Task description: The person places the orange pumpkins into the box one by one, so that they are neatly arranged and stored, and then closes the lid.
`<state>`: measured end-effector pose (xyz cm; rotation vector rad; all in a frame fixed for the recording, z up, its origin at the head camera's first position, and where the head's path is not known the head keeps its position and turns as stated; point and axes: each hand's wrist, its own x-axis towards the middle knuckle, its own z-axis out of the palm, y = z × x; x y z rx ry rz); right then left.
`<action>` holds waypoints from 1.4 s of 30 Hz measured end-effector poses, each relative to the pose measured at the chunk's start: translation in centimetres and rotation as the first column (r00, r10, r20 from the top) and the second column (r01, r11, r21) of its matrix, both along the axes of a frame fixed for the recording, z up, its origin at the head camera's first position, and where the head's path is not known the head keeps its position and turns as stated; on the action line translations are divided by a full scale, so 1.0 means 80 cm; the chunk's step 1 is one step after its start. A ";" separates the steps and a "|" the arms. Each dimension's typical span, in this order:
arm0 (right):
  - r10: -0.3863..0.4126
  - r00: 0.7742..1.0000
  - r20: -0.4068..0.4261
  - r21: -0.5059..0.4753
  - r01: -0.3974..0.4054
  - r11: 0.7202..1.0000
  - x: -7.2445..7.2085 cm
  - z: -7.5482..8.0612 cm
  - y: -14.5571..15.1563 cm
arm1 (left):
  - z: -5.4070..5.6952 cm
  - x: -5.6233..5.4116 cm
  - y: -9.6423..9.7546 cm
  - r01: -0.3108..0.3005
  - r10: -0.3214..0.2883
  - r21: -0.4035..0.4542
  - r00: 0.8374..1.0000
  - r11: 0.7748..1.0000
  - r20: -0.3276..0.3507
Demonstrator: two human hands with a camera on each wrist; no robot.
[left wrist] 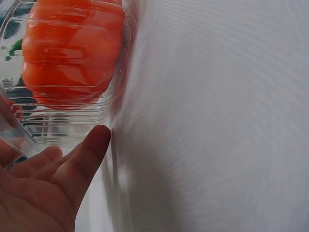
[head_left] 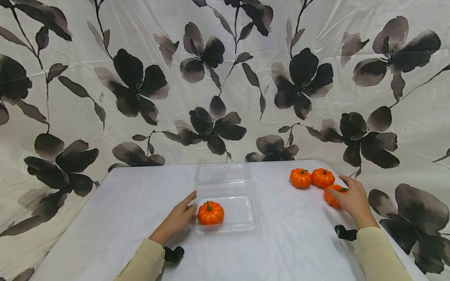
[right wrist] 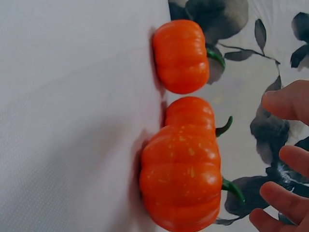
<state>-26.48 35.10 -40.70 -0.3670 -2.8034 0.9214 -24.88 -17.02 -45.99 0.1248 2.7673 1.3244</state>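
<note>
A clear plastic clamshell box point(head_left: 240, 210) lies with its lid point(head_left: 222, 171) folded back on the table. Inside its left part sits an orange toy pumpkin point(head_left: 210, 213) with a green stem. My left hand point(head_left: 178, 215) is at the box's left side, fingers extended; in the left wrist view the fingertips point(left wrist: 99, 137) are against or very near the ribbed wall. Over at the right, my right hand point(head_left: 355, 200) hovers by the nearest pumpkin point(right wrist: 181, 179), its fingers spread and apart from it. Two more pumpkins, one left point(head_left: 300, 178) and one right point(head_left: 323, 178), stand just behind.
A white cloth covers the table point(head_left: 281, 246). Behind it hangs a white curtain point(head_left: 253, 117) with dark flowers. Black wrist-camera pieces stick out from the left sleeve point(head_left: 145, 259) and the right sleeve point(head_left: 377, 253).
</note>
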 end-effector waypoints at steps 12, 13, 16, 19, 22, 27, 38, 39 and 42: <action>-0.112 0.991 0.072 -0.110 0.120 0.987 -0.004 -0.017 0.015 | 0.003 0.001 0.002 -0.009 0.009 -0.011 1.000 1.000 0.012; -0.117 0.991 0.072 -0.112 0.124 0.986 -0.005 -0.019 0.017 | 0.004 0.001 0.002 -0.011 0.011 -0.009 1.000 1.000 0.012; -0.122 0.990 0.074 -0.118 0.130 0.985 -0.007 -0.022 0.022 | 0.004 0.001 0.002 -0.011 0.011 -0.009 1.000 1.000 0.012; -0.127 0.989 0.081 -0.128 0.137 0.982 -0.008 -0.025 0.025 | 0.004 0.001 0.002 -0.010 0.011 -0.008 1.000 1.000 0.011; -0.136 0.986 0.095 -0.147 0.149 0.978 -0.008 -0.028 0.026 | 0.004 0.000 0.002 -0.009 0.009 -0.001 1.000 1.000 0.015; -0.147 0.980 0.134 -0.185 0.170 0.968 -0.007 -0.032 0.030 | 0.003 -0.002 0.002 -0.004 0.004 0.005 1.000 1.000 0.020; -0.154 0.972 0.179 -0.255 0.197 0.947 -0.012 -0.041 0.031 | 0.002 -0.001 0.002 -0.001 0.001 0.001 1.000 1.000 0.006; -0.152 0.972 0.181 -0.261 0.197 0.945 -0.013 -0.041 0.031 | 0.002 -0.001 0.002 -0.001 0.001 0.001 1.000 1.000 0.004; -0.146 0.971 0.190 -0.271 0.195 0.943 -0.014 -0.041 0.031 | 0.003 0.000 0.001 0.002 -0.002 0.005 1.000 1.000 0.007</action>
